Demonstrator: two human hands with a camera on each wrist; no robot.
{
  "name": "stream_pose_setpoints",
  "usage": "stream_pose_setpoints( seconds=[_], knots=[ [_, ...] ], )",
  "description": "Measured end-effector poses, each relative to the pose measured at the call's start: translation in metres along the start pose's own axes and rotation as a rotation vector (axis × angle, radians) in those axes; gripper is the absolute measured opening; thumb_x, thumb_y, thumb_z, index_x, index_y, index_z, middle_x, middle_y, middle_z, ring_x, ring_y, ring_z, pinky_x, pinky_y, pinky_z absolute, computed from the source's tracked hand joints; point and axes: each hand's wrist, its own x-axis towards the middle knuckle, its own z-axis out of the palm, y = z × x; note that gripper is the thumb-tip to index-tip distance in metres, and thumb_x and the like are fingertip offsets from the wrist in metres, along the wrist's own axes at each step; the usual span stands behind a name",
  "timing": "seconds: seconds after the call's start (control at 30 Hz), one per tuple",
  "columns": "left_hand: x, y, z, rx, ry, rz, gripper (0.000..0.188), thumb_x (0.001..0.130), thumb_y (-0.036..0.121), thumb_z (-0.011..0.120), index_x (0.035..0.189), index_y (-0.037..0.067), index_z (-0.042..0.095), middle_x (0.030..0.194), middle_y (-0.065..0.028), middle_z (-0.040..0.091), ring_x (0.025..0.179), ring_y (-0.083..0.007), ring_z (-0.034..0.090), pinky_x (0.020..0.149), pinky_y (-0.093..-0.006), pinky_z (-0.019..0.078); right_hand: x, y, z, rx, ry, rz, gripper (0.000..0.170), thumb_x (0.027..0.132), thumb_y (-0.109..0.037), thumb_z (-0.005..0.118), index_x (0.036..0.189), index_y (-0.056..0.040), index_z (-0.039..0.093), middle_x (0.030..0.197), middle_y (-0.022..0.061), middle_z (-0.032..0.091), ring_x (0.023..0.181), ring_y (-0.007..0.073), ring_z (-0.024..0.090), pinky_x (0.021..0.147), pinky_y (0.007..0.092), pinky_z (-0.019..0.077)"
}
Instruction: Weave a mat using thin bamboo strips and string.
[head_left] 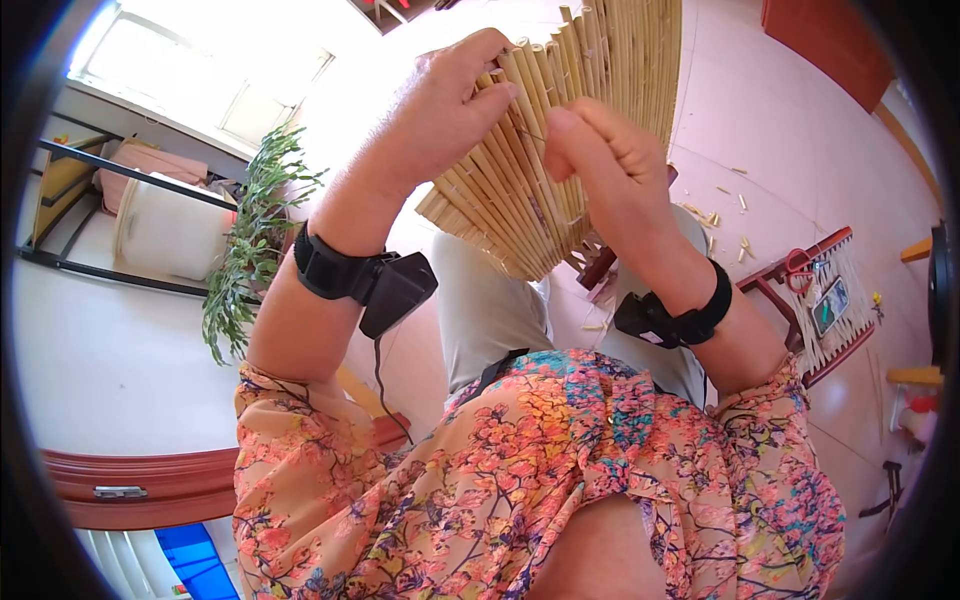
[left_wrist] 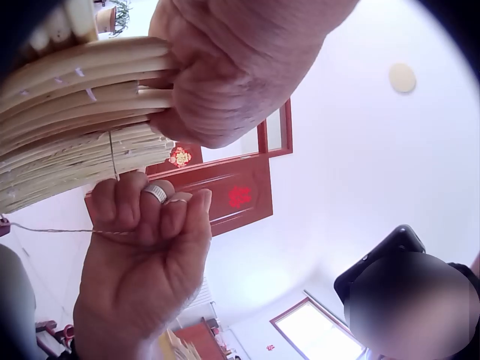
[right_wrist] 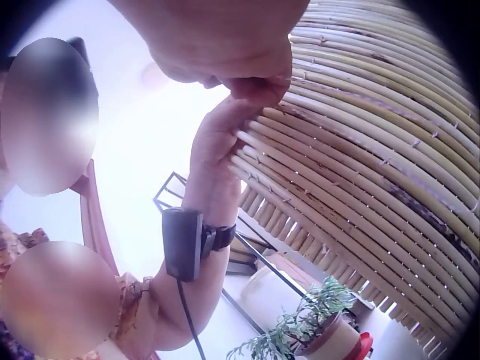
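- tan sticks (head_left: pixel 510 190), stitched side by side, make up the mat (head_left: pixel 640 60); it is held up over the legs (head_left: pixel 490 320), reaching from between the two hands to well beyond them.
- left hand (head_left: pixel 455 98): narrow, gripping stick ends along one edge of the mat, thumb on the side facing the person.
- right hand (head_left: pixel 620 165): curled up tight just beside the mat, holding the thread (left_wrist: pixel 112 154), which runs out of the mat into its fingers; more thread leaves the fist on the other side.
- a silver ring (left_wrist: pixel 155 193) on a right finger, near the mat's stitched sticks.
- black wrist cameras (head_left: pixel 400 290) on both forearms, nearer the person than the mat.
- short stubs (head_left: pixel 744 247) scattered on the pink floor (head_left: pixel 800 170), right of the mat.
- red-framed stool (head_left: pixel 842 358), also right of the mat and well apart from it; red-handled scissors (head_left: pixel 799 270) and a phone (head_left: pixel 830 303) lie on its strips.
- green plant (head_left: pixel 265 190) left of the mat; farther left, a white tub (head_left: pixel 175 228) behind a dark rail (head_left: pixel 140 177).
- red-brown door (left_wrist: pixel 225 180) behind the mat in the left wrist view.
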Motion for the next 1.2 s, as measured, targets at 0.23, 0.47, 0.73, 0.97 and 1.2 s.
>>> stream_pose_setpoints(
  seconds=[0.23, 0.47, 0.73, 0.97, 1.2],
  knots=[
    [-0.005, -0.041, -0.027, -0.211, 0.015, -0.187, 0.024, 0.086, 0.011, 0.055, 0.107, 0.000, 0.053, 0.092, -0.0013, 0.056, 0.087, -0.0071, 0.051, 0.077, -0.0227, 0.0403, -0.009, -0.033, -0.061, 0.272, -0.050, -0.236, 0.025, 0.095, -0.021, 0.042, 0.080, -0.0039, 0.054, 0.103, 0.0180, 0.054, 0.096, 0.0246, 0.054, 0.078, 0.0365, 0.0472],
    [-0.001, -0.029, -0.015, -0.242, 0.059, -0.133, 0.026, 0.085, 0.011, 0.056, 0.108, -0.001, 0.055, 0.092, -0.0020, 0.057, 0.089, -0.0079, 0.052, 0.080, -0.0224, 0.0400, -0.027, -0.042, -0.171, 0.227, 0.428, -0.297, 0.024, 0.089, -0.032, 0.054, 0.096, -0.0090, 0.061, 0.134, 0.0214, 0.040, 0.130, 0.0328, 0.031, 0.108, 0.0535, 0.0222],
    [-0.004, -0.016, -0.014, -0.292, 0.147, -0.133, 0.025, 0.082, 0.011, 0.057, 0.103, -0.002, 0.057, 0.083, -0.0039, 0.060, 0.079, -0.0081, 0.053, 0.073, -0.0256, 0.0440, -0.097, -0.053, -0.285, 0.449, 0.769, -0.179, 0.031, 0.090, -0.018, 0.055, 0.109, 0.0053, 0.049, 0.132, 0.0206, 0.037, 0.130, 0.0275, 0.027, 0.109, 0.0528, 0.0205],
    [-0.004, -0.017, -0.018, -0.272, 0.112, -0.153, 0.022, 0.082, 0.010, 0.056, 0.099, -0.003, 0.055, 0.083, -0.0033, 0.058, 0.079, -0.0076, 0.050, 0.072, -0.0242, 0.0419, -0.126, -0.040, -0.303, 0.499, 0.781, -0.059, 0.032, 0.089, -0.012, 0.054, 0.116, 0.0053, 0.046, 0.134, 0.0200, 0.035, 0.132, 0.0266, 0.025, 0.108, 0.0531, 0.0218],
    [-0.003, -0.009, -0.018, -0.348, 0.116, -0.196, 0.020, 0.083, 0.009, 0.054, 0.100, -0.002, 0.055, 0.087, -0.0023, 0.058, 0.081, -0.0072, 0.050, 0.073, -0.0226, 0.0409, -0.143, -0.018, -0.335, 0.560, 0.956, -0.014, 0.039, 0.087, -0.009, 0.057, 0.121, 0.0039, 0.042, 0.135, 0.0168, 0.035, 0.131, 0.0253, 0.026, 0.105, 0.0568, 0.0265]
  ],
)
